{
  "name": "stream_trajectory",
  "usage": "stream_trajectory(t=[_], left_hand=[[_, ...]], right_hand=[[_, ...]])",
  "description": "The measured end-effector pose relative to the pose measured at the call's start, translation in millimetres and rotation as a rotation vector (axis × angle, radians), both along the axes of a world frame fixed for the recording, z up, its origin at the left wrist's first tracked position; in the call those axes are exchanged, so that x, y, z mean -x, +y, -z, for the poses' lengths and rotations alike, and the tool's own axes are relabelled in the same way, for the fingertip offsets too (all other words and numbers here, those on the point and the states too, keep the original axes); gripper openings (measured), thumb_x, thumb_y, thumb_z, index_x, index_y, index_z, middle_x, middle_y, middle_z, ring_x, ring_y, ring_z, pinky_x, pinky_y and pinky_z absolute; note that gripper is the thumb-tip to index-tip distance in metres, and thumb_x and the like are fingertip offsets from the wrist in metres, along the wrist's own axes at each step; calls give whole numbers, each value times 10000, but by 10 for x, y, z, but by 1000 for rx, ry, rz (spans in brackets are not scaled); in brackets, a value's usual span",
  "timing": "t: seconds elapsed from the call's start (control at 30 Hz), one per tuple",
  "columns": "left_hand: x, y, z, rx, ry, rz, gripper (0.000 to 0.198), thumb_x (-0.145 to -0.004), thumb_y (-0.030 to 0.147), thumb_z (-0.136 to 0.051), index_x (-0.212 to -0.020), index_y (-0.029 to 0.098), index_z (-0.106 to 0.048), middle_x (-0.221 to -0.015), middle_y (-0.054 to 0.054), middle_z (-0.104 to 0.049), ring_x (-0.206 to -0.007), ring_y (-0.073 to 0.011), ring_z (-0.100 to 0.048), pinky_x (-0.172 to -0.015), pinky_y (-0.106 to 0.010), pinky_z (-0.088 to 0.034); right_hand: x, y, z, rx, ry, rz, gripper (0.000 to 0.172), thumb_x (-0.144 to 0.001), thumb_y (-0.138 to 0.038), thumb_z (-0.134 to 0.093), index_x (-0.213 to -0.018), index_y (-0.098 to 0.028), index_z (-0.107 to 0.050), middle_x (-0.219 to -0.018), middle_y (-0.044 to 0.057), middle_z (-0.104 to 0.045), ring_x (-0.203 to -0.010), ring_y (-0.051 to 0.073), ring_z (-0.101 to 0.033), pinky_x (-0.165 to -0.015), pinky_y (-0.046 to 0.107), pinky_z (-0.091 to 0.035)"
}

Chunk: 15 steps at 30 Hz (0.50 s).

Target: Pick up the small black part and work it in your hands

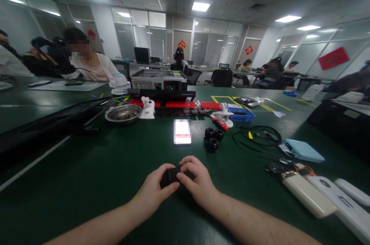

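Just above the green table [121,206], my left hand [152,186] is wrapped round a small, dark black cylindrical part [170,177]. My right hand [200,179] is closed at the part's right end, thumb and fingertips pinching there. The fingers cover much of the part, so its exact kind cannot be made out. Beyond my hands lies a bright-screened device [182,132], its display blurred out. Three black ring-shaped parts [213,137] stand grouped to the right of it.
A metal bowl [123,120] of small pieces, white clip stands [148,107], a red screwdriver [221,123] and a blue tray [243,118] line the back. Black cables [271,137], a light blue box [305,150] and a cream power bank [309,195] lie right. A co-worker [89,60] sits across left.
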<state>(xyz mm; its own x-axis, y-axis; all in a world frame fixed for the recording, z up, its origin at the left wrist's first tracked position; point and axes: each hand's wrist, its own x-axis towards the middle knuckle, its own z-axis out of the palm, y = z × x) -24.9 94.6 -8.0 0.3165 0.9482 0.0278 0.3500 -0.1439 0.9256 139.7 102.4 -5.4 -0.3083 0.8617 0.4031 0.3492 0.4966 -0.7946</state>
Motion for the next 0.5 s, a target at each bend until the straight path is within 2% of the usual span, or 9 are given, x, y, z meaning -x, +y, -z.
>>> stream_trajectory(t=[0.13, 0.33, 0.43, 0.5], left_hand=[[14, 3, -13, -4, -30, 14, 337, -740, 394, -504, -995, 173, -512, -927, -54, -599, -866, -218, -545, -763, -317, -418], [26, 6, -5, 37, -105, -46, 370, -760, 453, -438, -933, 142, -542, -797, -45, -587, -741, -199, -543, -644, -287, -427], [25, 4, -3, 44, -137, -26, 349, -765, 443, -447, -923, 146, -542, -795, -37, -578, -737, -191, -541, -641, -282, -425], [28, 3, -4, 50, -137, 1, 334, -767, 429, -460, -938, 152, -534, -814, -36, -579, -758, -193, -544, -666, -288, -424]], right_hand=[[24, -4, 5, 17, 59, -28, 39, -717, -191, -578, -689, -176, -556, -889, 32, -500, -853, 151, -500, -760, 288, -415], [40, -40, -7, 44, 111, -72, 78, -670, -158, -619, -728, -166, -568, -927, 43, -476, -893, 161, -487, -791, 292, -403], [28, -52, -9, 30, 109, -97, 27, -719, -187, -569, -733, -165, -562, -918, 40, -475, -881, 154, -487, -787, 286, -400], [21, -47, -4, 38, 96, -85, 111, -779, -214, -495, -705, -165, -562, -901, 39, -484, -864, 147, -490, -780, 284, -398]])
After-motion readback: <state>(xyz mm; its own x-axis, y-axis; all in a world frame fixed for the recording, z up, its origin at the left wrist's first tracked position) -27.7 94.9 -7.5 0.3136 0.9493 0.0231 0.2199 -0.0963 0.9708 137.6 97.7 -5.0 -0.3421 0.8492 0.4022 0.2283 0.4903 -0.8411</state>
